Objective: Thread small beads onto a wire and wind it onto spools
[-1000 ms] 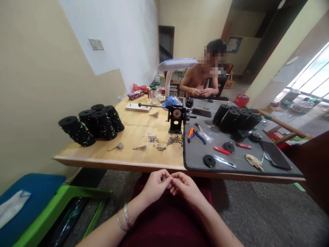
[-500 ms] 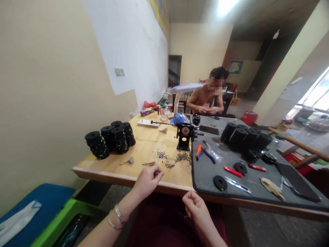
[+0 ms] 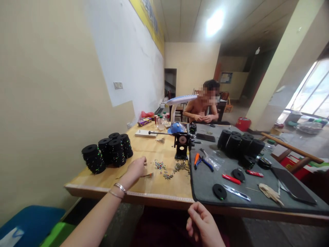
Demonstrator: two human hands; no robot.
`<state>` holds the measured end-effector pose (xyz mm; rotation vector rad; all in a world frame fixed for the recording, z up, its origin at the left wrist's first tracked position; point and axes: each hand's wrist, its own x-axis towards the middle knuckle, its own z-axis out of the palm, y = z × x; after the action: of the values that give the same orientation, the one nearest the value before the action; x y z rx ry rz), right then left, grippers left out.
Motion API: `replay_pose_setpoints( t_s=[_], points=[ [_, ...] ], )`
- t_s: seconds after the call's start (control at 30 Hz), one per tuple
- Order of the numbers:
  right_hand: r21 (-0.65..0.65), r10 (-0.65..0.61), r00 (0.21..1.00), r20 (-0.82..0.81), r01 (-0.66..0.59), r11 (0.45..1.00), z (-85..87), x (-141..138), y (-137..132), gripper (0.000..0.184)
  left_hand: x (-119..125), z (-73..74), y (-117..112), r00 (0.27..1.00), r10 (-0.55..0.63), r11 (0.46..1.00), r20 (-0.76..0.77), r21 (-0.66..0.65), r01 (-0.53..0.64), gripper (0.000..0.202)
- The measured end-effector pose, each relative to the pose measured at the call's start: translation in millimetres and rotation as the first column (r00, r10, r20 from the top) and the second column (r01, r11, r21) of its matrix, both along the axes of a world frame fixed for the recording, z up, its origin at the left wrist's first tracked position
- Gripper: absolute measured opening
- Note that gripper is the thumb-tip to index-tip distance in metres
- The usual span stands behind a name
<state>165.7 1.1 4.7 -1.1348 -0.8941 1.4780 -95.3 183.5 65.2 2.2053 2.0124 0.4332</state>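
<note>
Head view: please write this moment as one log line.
left hand: over table, between black spools and coloured beads | right hand: curled, at table's near edge

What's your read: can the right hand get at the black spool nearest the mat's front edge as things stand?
Probably yes: the right hand is near the table edge, close to the black spool, with nothing standing between. Whether it holds anything is unclear.

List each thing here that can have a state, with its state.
Left hand: over the wooden table, grip hidden
Right hand: fingers curled, contents unclear
Orange-tinged bundle: lying on the table
Coloured beads: loose, scattered
Pliers: lying down, handles apart
Black spools at left: stacked in columns
Desk lamp: upright, lit or not unclear
Phone: lying flat, dark
Ceiling light: lit
</note>
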Motion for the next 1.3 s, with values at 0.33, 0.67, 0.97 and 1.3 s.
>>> replay_pose_setpoints(
  t_s=[0.33,0.67,0.97,1.3],
  points=[
    [0.018,-0.061,0.998,-0.035,0.061,0.998,-2.0,2.8,-6.4,0.041,63.7,8.2,-21.0,0.982,-0.191,0.98,0.009,0.062,0.19,0.019],
    [-0.02,-0.127,0.991,-0.041,0.126,0.992,23.2,16.8,-10.9,0.034,127.5,-8.8,-17.8,0.951,-0.3,0.954,0.076,0.017,0.3,0.014],
    [-0.072,-0.196,0.981,0.003,0.196,0.978,36.6,32.9,-4.9,0.038,106.2,0.7,-17.2,0.937,-0.325,0.946,0.128,0.037,0.323,0.019],
    [-0.095,-0.209,0.978,-0.023,0.206,0.974,37.2,41.4,-2.4,0.035,66.9,7.1,-34.4,0.905,-0.332,0.943,0.267,0.128,0.308,0.017]
  ],
)
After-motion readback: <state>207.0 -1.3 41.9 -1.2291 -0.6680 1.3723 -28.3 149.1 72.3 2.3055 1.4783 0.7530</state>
